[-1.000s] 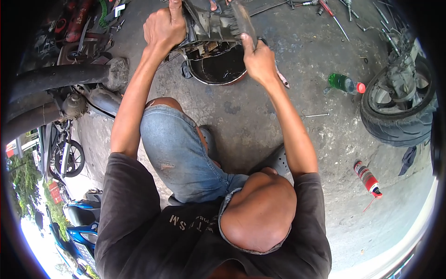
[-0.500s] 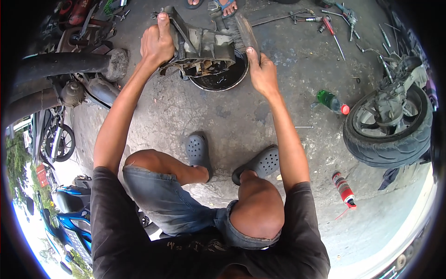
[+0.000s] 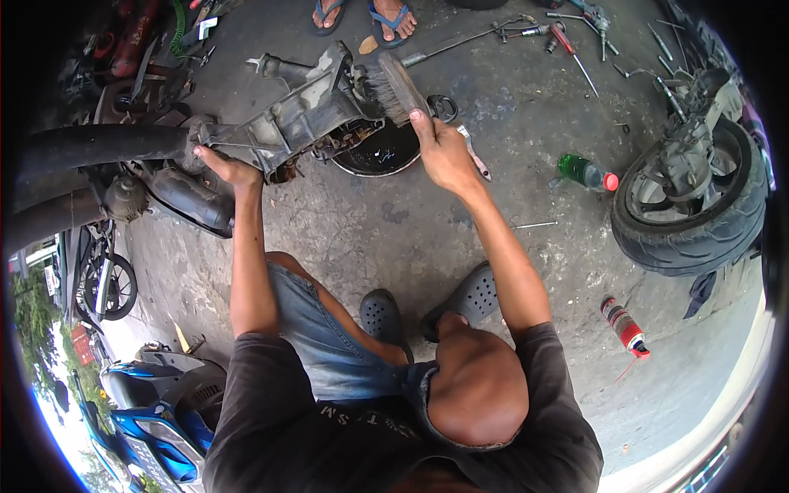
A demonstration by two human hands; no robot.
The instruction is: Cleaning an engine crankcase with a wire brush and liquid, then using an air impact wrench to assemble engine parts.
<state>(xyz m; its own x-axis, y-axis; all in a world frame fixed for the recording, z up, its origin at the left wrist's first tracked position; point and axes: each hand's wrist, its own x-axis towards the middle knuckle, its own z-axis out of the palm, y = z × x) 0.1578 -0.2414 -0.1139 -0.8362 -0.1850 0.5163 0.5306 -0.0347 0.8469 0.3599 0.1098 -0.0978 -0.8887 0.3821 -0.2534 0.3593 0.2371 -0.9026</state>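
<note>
The left hand [image 3: 234, 171] grips the metal casing [image 3: 308, 111] at its left end, thumb uppermost. The right hand [image 3: 448, 154] is closed around the handle of the brush [image 3: 403, 86]; the bristles face the casing's right end, contact not determinable. The casing is held tilted, right end higher, overlapping the far-left rim of the round basin [image 3: 370, 173], which contains dark liquid. The basin rests on the concrete floor [image 3: 559, 263]. Toward the floor's right edge: green bottle [image 3: 582, 171], lying on its side; wheel [image 3: 694, 255]; red spray can [image 3: 623, 326]. Toward its far edge: another person's sandalled feet [image 3: 393, 23] and a red-handled tool [image 3: 563, 37].
</note>
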